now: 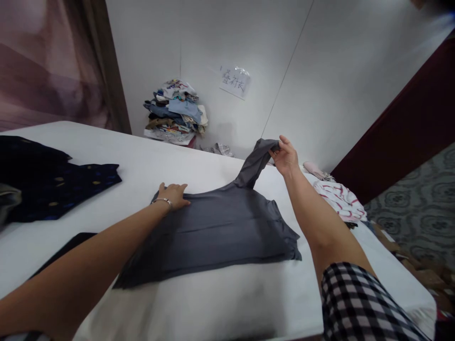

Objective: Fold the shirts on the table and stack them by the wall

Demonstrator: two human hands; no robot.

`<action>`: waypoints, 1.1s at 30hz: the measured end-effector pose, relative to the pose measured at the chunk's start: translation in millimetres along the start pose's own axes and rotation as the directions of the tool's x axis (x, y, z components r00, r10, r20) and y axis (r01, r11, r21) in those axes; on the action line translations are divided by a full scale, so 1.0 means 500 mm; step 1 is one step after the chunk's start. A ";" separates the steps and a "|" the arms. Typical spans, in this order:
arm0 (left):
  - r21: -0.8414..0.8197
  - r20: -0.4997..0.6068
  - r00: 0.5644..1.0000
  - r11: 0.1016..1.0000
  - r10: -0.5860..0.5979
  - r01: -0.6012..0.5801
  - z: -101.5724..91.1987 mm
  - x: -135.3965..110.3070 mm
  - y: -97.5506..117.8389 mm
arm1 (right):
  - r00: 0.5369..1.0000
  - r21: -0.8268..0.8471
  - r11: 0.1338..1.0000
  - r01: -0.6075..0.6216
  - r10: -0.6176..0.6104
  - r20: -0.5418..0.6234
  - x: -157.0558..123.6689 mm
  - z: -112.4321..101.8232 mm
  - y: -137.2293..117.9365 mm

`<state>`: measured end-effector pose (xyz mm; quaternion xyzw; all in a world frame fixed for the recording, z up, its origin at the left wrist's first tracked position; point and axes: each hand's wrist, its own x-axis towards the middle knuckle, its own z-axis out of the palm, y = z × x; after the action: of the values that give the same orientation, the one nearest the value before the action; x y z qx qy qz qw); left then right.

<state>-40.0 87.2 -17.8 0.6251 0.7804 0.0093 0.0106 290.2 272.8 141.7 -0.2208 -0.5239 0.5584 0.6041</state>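
Observation:
A grey shirt (220, 232) lies partly folded on the white table (249, 303) in front of me. My left hand (172, 195) rests flat on the shirt's far left edge, fingers stretched out, a bracelet on the wrist. My right hand (285, 156) is raised above the table's far edge and pinches a sleeve (254, 163) of the grey shirt, pulling it up and away from the body of the garment.
A dark blue patterned garment (53, 184) lies at the left of the table. A pile of folded clothes (176, 112) stands against the white wall, under a paper note (234, 81). A white and red striped garment (339, 199) lies at the right edge.

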 end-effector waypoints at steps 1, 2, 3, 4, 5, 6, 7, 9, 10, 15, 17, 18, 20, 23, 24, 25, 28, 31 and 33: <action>0.020 0.002 1.000 1.000 0.015 -0.015 -0.009 0.005 -0.002 | 1.000 0.004 1.000 0.004 -0.004 0.009 -0.016 -0.001 -0.007; 0.031 -0.001 1.000 0.999 0.026 -0.026 -0.017 0.008 -0.004 | 1.000 0.012 1.000 0.007 -0.008 0.019 -0.032 -0.002 -0.013; 0.040 -0.011 0.999 0.999 0.035 -0.034 -0.024 0.009 -0.006 | 0.999 0.023 1.000 0.010 -0.011 0.030 -0.050 -0.004 -0.019; 0.055 -0.030 0.999 0.998 0.045 -0.043 -0.030 0.007 -0.008 | 0.999 0.034 0.999 0.012 -0.014 0.042 -0.069 -0.008 -0.026; 0.071 -0.058 0.997 0.996 0.058 -0.054 -0.035 0.003 -0.009 | 0.998 0.044 0.999 0.013 -0.016 0.053 -0.088 -0.012 -0.034; 0.087 -0.090 0.993 0.994 0.075 -0.067 -0.039 -0.003 -0.010 | 0.998 0.053 0.999 0.014 -0.017 0.063 -0.109 -0.017 -0.042; 0.104 -0.125 0.987 0.991 0.100 -0.088 -0.042 -0.011 -0.010 | 0.997 0.060 0.998 0.014 -0.018 0.069 -0.130 -0.023 -0.050; 0.138 -0.176 0.972 0.982 0.155 -0.132 -0.044 -0.032 -0.010 | 0.997 0.068 0.998 0.010 -0.015 0.074 -0.177 -0.038 -0.065; 0.151 -0.190 0.965 0.977 0.180 -0.153 -0.044 -0.043 -0.009 | 0.997 0.068 0.998 0.005 -0.010 0.071 -0.202 -0.047 -0.071; 0.218 -0.187 0.933 0.939 0.307 -0.265 -0.023 -0.091 -0.012 | 1.000 0.054 0.998 -0.014 0.014 0.000 -0.331 -0.094 -0.073; 0.227 -0.182 0.923 0.928 0.340 -0.296 -0.014 -0.106 -0.015 | 0.999 0.051 0.998 -0.032 0.034 -0.035 -0.378 -0.112 -0.069; 0.228 -0.183 0.922 0.927 0.343 -0.299 -0.012 -0.113 -0.017 | 0.997 0.057 0.998 -0.040 0.044 -0.058 -0.398 -0.122 -0.068; 0.238 -0.183 0.927 0.929 0.328 -0.282 -0.010 -0.126 -0.019 | 0.992 0.086 0.996 -0.039 0.049 -0.120 -0.431 -0.142 -0.071; 0.259 -0.181 0.945 0.940 0.271 -0.220 -0.009 -0.141 -0.023 | 0.971 0.131 0.991 0.028 0.004 -0.238 -0.461 -0.175 -0.081; 0.260 -0.178 0.950 0.944 0.256 -0.205 -0.008 -0.145 -0.024 | 0.962 0.137 0.989 0.054 -0.014 -0.274 -0.467 -0.185 -0.083; 0.257 -0.170 0.954 0.946 0.247 -0.199 -0.007 -0.148 -0.025 | 0.952 0.139 0.988 0.070 -0.025 -0.304 -0.470 -0.195 -0.083; 0.238 -0.116 0.956 0.942 0.270 -0.237 0.000 -0.154 -0.028 | 0.936 0.148 0.987 0.054 0.002 -0.353 -0.475 -0.217 -0.078; 0.215 -0.057 0.956 0.939 0.287 -0.269 0.001 -0.155 -0.028 | 0.927 0.158 0.987 0.038 0.024 -0.373 -0.476 -0.226 -0.070; 0.182 -0.018 0.957 0.942 0.290 -0.282 -0.002 -0.156 -0.028 | 0.924 0.157 0.986 0.054 0.010 -0.381 -0.477 -0.226 -0.069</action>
<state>-36.4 8.1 -16.7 0.7298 0.6792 -0.0451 -0.0639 446.0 82.9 38.8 -0.2686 -0.3513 0.5393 0.7166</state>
